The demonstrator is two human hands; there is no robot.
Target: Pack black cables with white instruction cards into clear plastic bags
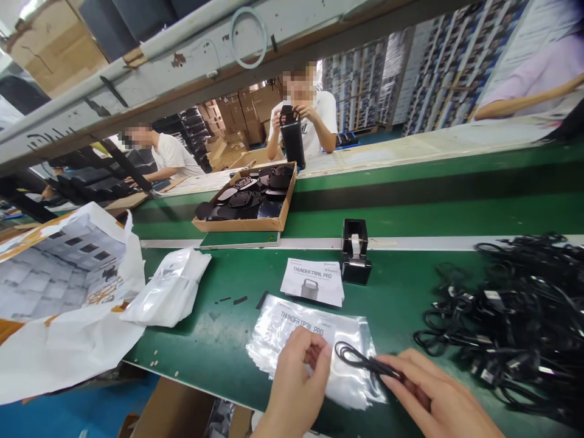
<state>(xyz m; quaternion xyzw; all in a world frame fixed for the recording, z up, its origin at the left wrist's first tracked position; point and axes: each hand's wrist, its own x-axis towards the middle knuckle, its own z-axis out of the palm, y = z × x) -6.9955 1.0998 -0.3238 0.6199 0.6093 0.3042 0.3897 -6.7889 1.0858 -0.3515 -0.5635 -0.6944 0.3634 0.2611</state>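
Note:
A folded black cable [360, 359], its loop pointing left, is gripped between the thumb and fingers of my right hand [433, 389]. My left hand [298, 374] has its fingers curled in and the thumb against them; whether it pinches anything is hidden. Both hands are over a stack of clear plastic bags [351, 331], and a leaflet shows through the top one. Just behind the bags lies a printed leaflet [314, 281] reading THUNDER TRAIL PRO. At the right is a big heap of black cables [506, 322].
Beyond the leaflets stands a black tape dispenser [356, 252]. A shallow cardboard box [246, 228] holds dark plastic parts. White bags [171, 289] and an opened white sack [64, 267] lie left. Across the bench a person [326, 109] handles a black speaker-like case [292, 140].

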